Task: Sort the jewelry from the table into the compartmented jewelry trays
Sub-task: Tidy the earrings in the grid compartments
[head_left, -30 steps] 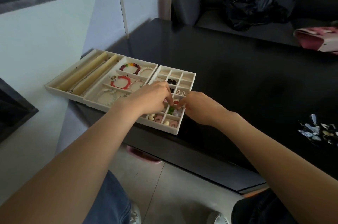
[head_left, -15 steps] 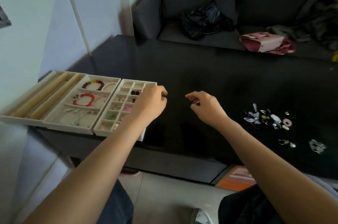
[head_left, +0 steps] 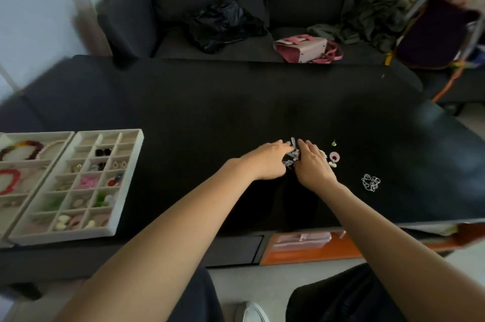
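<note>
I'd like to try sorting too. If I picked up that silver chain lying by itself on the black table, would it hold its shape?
Probably not. The silver chain lies crumpled in loose loops, so it would likely go limp and dangle. Its fine links suggest that it is light. The bunched loops may also be tangled and snag when lifted, though the picture is too small to be sure.

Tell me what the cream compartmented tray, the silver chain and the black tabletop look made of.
Cream compartmented tray: probably velvet-lined board, matte, no glare.
Silver chain: likely metal, small bright glinting links.
Black tabletop: smooth and slightly glossy, with faint reflections; glass or lacquer, cannot tell which.
</note>
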